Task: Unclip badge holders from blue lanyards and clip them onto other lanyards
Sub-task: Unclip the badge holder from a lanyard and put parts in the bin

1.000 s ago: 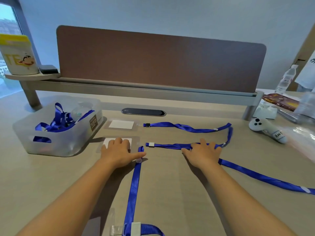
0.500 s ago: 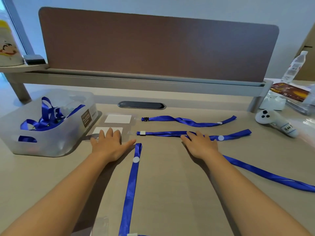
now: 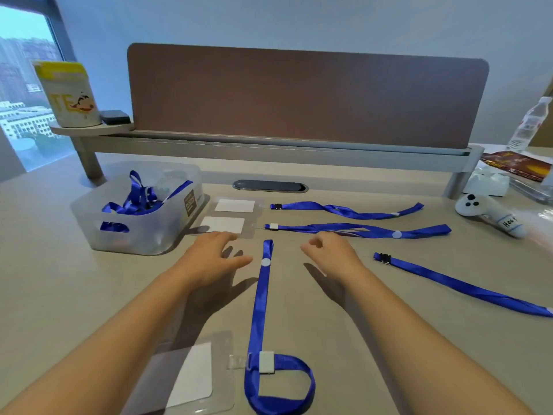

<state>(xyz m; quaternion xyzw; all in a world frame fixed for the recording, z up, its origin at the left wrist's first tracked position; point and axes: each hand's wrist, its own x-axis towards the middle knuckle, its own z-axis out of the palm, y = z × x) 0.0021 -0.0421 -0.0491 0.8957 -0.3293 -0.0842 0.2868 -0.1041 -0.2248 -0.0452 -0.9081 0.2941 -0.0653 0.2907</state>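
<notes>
Fingers of both hands hover loosely beside the upright lanyard [image 3: 261,295]

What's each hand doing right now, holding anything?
Left hand: open, fingers spread above the desk, holding nothing.
Right hand: open, fingers loosely curled, holding nothing.

Bright, even daylight enters from the window [image 3: 27,94] at left; soft shadows fall beneath both forearms; wide-angle bending curves the edges.
</notes>
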